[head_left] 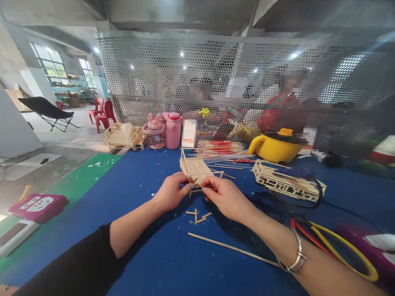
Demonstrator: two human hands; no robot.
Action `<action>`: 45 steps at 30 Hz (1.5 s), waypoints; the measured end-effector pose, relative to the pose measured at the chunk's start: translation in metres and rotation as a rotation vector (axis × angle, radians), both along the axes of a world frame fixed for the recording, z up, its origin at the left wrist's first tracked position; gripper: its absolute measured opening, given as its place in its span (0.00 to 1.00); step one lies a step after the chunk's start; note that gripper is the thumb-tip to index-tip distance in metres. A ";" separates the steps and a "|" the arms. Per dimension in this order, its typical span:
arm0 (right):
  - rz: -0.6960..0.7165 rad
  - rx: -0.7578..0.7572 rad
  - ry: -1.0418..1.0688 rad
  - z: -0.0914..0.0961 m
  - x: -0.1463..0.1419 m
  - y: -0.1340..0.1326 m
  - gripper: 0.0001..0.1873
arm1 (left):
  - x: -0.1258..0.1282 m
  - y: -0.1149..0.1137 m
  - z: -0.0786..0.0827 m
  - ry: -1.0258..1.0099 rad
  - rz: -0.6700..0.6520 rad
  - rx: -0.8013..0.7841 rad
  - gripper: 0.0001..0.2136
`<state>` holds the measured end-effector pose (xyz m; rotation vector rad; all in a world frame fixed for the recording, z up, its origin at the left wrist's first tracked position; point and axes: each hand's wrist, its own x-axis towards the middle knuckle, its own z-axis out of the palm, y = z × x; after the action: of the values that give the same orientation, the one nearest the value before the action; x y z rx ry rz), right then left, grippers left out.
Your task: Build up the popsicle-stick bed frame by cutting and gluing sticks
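A small model of pale wooden sticks [195, 166], with a slatted flat top and upright posts, stands in front of me on the blue tabletop [138, 246]. My left hand [173, 190] is closed at its near left corner, thumb and fingers pinching the stick frame. Opposite it, my right hand [222, 194] pinches at the near right edge; whatever is between those fingertips is too small to make out. Several short stick pieces [200, 220] lie just below the hands. A long wooden stick [228, 246] runs nearer to me, its right end hidden by my right wrist.
Another stick model [286, 181] lies at right beside yellow-and-red-handled pliers [342, 246] and dark cords. Behind are a yellow pot [276, 148], packaged sticks [220, 147], a pink bottle [173, 130] and a further model [123, 137]. A perforated screen [154, 61] separates people opposite.
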<state>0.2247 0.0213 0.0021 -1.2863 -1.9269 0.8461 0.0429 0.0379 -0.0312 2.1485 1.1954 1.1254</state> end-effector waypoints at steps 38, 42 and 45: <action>-0.170 -0.193 0.787 -0.028 -0.033 0.015 0.15 | 0.003 0.001 0.001 0.015 0.003 0.003 0.09; -0.153 -0.162 0.741 -0.029 -0.029 0.015 0.10 | 0.003 0.001 0.000 -0.025 0.024 -0.045 0.08; -0.144 -0.122 0.708 -0.030 -0.028 0.015 0.08 | 0.004 0.000 -0.001 -0.077 0.029 -0.093 0.08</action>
<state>0.1969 0.0358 -0.0281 -0.9888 -1.2263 1.1638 0.0467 0.0377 -0.0322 2.0070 1.2239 1.1319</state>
